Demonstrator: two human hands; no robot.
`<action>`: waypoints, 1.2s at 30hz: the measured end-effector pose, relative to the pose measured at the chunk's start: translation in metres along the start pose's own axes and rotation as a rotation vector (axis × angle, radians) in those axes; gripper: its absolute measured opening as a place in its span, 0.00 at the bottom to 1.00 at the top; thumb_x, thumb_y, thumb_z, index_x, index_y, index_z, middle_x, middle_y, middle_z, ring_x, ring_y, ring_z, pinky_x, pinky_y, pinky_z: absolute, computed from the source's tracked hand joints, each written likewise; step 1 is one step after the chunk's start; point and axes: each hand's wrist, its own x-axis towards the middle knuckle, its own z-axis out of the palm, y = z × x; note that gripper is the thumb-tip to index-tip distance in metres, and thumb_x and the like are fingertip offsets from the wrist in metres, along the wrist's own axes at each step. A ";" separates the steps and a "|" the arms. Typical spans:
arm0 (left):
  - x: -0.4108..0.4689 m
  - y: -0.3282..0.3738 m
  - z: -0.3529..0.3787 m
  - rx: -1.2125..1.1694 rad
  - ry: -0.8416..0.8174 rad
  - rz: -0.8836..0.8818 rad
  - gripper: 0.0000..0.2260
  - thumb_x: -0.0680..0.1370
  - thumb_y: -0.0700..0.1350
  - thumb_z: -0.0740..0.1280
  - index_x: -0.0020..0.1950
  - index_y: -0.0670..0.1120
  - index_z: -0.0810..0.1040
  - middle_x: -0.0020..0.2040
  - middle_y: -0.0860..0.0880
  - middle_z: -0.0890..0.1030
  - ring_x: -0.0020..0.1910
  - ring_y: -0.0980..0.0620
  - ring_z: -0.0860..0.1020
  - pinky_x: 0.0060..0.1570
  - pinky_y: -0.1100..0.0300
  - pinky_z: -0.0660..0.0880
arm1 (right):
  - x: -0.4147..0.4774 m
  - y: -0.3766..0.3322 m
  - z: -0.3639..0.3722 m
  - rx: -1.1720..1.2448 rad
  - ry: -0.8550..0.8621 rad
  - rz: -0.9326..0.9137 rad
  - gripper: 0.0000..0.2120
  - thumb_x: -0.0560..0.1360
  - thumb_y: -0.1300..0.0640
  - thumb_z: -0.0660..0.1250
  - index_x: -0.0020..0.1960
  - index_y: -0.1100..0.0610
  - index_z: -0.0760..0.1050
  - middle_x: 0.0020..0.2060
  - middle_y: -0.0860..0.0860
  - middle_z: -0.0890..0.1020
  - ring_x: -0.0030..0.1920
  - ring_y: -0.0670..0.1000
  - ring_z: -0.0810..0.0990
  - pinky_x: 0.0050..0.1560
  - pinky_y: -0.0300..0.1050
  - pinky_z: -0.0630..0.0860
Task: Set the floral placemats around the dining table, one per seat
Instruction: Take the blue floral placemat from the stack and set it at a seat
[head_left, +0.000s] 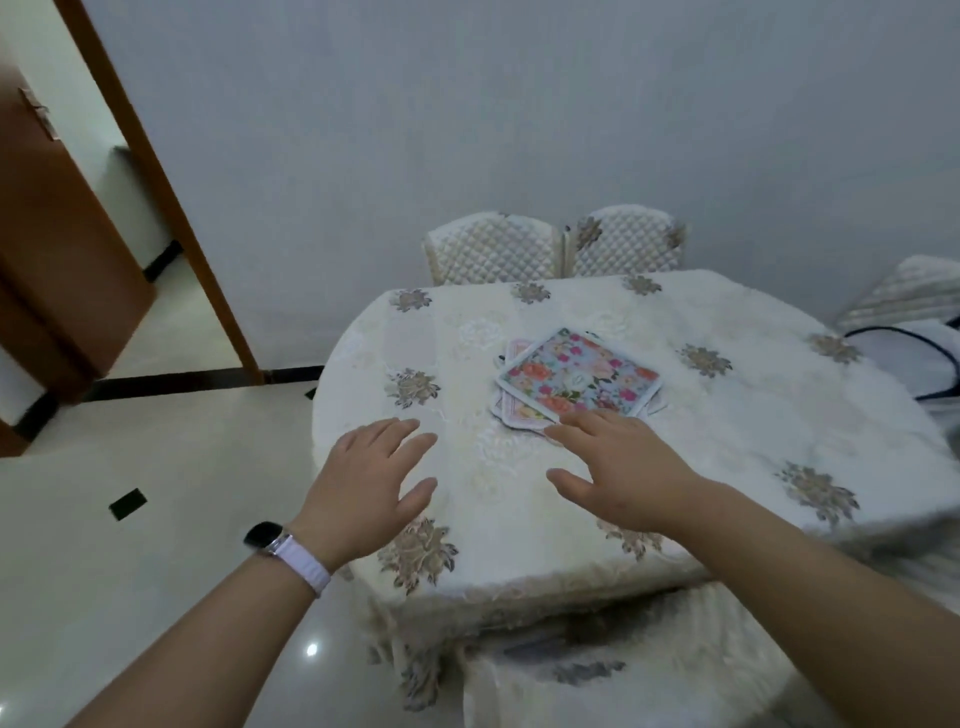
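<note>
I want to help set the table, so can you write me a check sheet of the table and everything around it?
Surface: table under a cream tablecloth with flower patches.
Job's things: floral placemats in one untidy stack near the middle; none set at a seat yet.
Clutter: nothing seen.
Hands: left hand open over the cloth, holding nothing; right hand open, fingertips at the stack's near edge.
Cables: nothing seen.
Surroundings: two quilted chairs at the far side, another chair at the right, a brown door on the left, a shiny tiled floor.
</note>
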 end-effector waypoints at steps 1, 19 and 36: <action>0.013 -0.005 0.005 -0.015 -0.004 0.022 0.22 0.76 0.59 0.58 0.67 0.51 0.73 0.66 0.48 0.76 0.65 0.45 0.72 0.61 0.47 0.69 | 0.003 0.003 0.001 -0.003 -0.005 0.028 0.30 0.77 0.35 0.49 0.75 0.48 0.61 0.73 0.48 0.66 0.72 0.52 0.63 0.70 0.52 0.63; 0.161 0.018 0.139 -0.226 -0.272 0.040 0.25 0.74 0.58 0.58 0.66 0.47 0.75 0.63 0.47 0.77 0.62 0.45 0.74 0.56 0.50 0.72 | 0.042 0.117 0.088 0.158 -0.177 0.394 0.26 0.78 0.39 0.57 0.72 0.50 0.66 0.67 0.50 0.72 0.64 0.53 0.71 0.61 0.50 0.71; 0.312 -0.005 0.268 -0.768 -0.306 -0.675 0.25 0.78 0.48 0.66 0.72 0.46 0.64 0.67 0.44 0.72 0.54 0.49 0.72 0.48 0.55 0.70 | 0.146 0.202 0.196 1.223 0.142 1.153 0.23 0.78 0.49 0.65 0.69 0.57 0.66 0.51 0.50 0.74 0.45 0.48 0.75 0.45 0.44 0.71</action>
